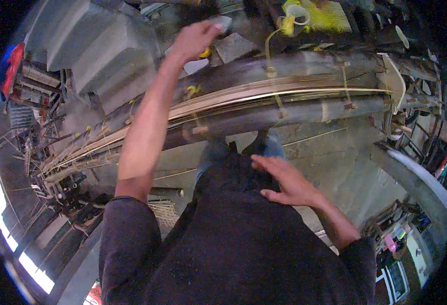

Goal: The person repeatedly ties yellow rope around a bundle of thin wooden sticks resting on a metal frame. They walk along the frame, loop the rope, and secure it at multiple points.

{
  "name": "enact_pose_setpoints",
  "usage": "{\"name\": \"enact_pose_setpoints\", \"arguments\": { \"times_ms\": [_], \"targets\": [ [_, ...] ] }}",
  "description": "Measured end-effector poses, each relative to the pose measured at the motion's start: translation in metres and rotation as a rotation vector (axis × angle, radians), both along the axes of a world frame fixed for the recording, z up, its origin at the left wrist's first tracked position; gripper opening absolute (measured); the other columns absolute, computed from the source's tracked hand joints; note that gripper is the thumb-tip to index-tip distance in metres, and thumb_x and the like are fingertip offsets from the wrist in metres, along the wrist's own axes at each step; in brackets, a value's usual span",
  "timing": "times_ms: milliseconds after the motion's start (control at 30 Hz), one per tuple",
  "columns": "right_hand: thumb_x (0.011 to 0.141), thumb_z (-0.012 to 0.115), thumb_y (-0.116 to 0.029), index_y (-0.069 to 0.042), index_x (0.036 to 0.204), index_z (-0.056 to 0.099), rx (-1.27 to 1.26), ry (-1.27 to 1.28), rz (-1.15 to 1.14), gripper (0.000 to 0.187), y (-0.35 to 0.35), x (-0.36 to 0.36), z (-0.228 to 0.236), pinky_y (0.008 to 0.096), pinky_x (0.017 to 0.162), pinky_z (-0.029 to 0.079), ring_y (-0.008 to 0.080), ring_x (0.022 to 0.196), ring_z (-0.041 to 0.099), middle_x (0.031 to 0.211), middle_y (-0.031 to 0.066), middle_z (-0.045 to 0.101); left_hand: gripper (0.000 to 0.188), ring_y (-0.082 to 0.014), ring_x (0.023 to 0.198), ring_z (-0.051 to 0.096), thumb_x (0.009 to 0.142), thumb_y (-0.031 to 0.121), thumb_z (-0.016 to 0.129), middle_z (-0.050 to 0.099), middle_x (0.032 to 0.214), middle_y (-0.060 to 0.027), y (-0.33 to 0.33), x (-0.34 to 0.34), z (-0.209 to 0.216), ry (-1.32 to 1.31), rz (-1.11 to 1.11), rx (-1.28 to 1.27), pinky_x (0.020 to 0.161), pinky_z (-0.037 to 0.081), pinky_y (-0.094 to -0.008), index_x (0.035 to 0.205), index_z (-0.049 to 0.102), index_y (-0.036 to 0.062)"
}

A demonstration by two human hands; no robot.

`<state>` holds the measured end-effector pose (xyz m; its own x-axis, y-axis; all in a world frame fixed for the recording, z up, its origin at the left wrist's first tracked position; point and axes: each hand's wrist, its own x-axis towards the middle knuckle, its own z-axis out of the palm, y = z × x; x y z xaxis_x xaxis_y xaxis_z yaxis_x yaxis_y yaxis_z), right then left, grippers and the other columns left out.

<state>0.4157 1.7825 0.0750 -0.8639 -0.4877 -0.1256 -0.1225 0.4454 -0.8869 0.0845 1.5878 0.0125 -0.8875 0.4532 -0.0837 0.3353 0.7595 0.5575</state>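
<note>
My left hand (195, 41) reaches over the far side of two long poles, its fingers closed on a small whitish object (224, 23) whose kind is blurred. Below that hand, a white piece (196, 66) and a flat grey slab (235, 48) lie beyond the poles. Held in front of my body, my right hand (287, 182) has its fingers stretched out and thumb apart, with nothing in it. Between the far pole (310, 64) and the near pole (305, 110) runs a bundle of long thin strips (233, 97), with yellow ties along it.
Beyond the poles, a white ring-shaped roll (298, 15) rests by yellow material (330, 18). A pale board (394, 84) stands across the poles' right end. Grey stepped blocks (96, 46) rise at far left. A woven piece (163, 212) lies on the floor near my left side.
</note>
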Motion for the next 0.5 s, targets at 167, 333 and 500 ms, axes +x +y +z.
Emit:
{"name": "enact_pose_setpoints", "arguments": {
  "times_ms": [167, 333, 500],
  "targets": [
    [0.088, 0.065, -0.020, -0.006, 0.124, 0.056, 0.007, -0.609, -0.373, 0.039, -0.136, -0.034, -0.078, 0.0368, 0.081, 0.050, 0.0257, 0.092, 0.063, 0.104, 0.0168, 0.064, 0.041, -0.0321, 0.094, 0.067, 0.093, 0.042, 0.054, 0.069, 0.101, -0.0164, -0.090, 0.040, 0.040, -0.049, 0.088, 0.288, 0.083, 0.051, -0.0395, 0.114, 0.064, 0.0094],
    [0.089, 0.058, -0.010, -0.004, 0.093, 0.069, 0.240, 0.053, -0.145, 0.013, -0.107, -0.080, 0.097, 0.0382, 0.070, 0.051, 0.0299, 0.075, 0.063, 0.090, 0.0137, 0.067, 0.034, -0.0390, 0.103, 0.060, 0.095, 0.029, 0.051, 0.064, 0.111, -0.0212, -0.132, 0.159, 0.043, -0.190, -0.059, 0.183, 0.089, 0.048, -0.0442, 0.114, 0.061, 0.0027],
    [0.082, 0.066, -0.016, -0.006, 0.095, 0.066, 0.390, 0.324, 0.256, 0.017, -0.209, -0.229, 0.113, 0.0419, 0.074, 0.051, 0.0354, 0.089, 0.066, 0.092, 0.0219, 0.065, 0.050, -0.0386, 0.092, 0.064, 0.079, 0.036, 0.071, 0.066, 0.100, -0.0222, -0.122, 0.172, 0.056, -0.184, -0.045, -0.126, 0.088, 0.050, -0.0454, 0.116, 0.059, 0.0055]
  ]
}}
